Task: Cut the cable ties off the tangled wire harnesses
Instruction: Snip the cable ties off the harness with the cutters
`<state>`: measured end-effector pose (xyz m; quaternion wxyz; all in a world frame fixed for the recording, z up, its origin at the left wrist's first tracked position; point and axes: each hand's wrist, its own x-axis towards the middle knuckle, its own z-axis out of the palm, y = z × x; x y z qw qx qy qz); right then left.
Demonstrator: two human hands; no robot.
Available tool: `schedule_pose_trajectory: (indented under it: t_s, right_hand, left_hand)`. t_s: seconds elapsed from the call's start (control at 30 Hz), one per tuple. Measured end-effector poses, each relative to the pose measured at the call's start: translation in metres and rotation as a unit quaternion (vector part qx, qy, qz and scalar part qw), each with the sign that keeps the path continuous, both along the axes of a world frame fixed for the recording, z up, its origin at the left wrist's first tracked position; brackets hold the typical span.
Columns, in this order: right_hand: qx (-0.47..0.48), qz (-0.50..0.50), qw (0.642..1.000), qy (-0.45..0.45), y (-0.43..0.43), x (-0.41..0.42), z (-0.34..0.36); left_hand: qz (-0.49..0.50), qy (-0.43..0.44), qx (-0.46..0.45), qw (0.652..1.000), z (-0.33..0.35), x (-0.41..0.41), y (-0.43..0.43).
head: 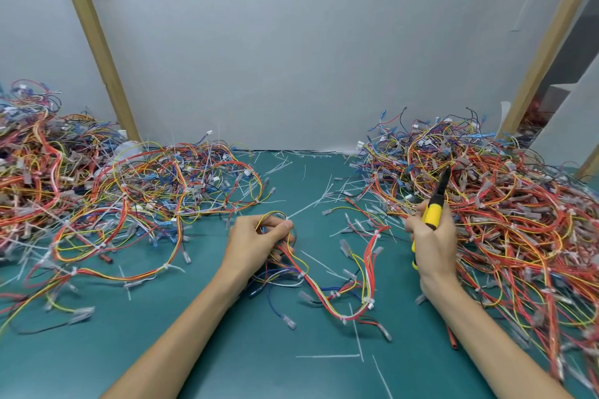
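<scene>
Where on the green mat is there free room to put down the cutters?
Best: the bare mat between the forearms, with only a few cut ties. Also the near left corner, below the left pile. The right pile and the middle harness are crowded.

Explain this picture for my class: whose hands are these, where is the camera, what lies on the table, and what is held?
No machine here: a person works bare-handed, and the one camera sits on their head, looking down. The left hand grips a wire harness trailing across the green table. The right hand holds yellow-handled cutters. A left pile and a right pile of tangled harnesses flank the work. Thin white strips, likely cut cable ties, lie scattered between.
</scene>
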<state>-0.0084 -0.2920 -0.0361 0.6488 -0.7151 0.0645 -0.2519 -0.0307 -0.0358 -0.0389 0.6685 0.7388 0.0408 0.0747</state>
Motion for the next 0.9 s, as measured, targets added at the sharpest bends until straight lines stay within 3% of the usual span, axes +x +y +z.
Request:
schedule_pose_trajectory:
  t_s: [0.2,0.57,0.73,0.9]
  right_hand:
    - [-0.023,0.014,0.998,0.053,-0.001,0.001,0.002]
    - [-0.101,0.020,0.992,0.069,-0.001,-0.001,0.004]
    - [-0.247,0.001,0.969,-0.027,-0.007,-0.007,0.013]
    - [-0.317,0.093,0.933,-0.145,0.019,-0.030,0.031]
  left_hand:
    - [-0.011,-0.007,0.035,0.999,-0.004,0.003,-0.001]
    - [-0.019,-0.012,0.048,0.999,-0.005,0.003,0.000]
    - [-0.020,-0.021,0.080,0.996,-0.003,0.001,-0.001]
    - [-0.004,-0.047,0.143,0.989,0.000,-0.002,-0.004]
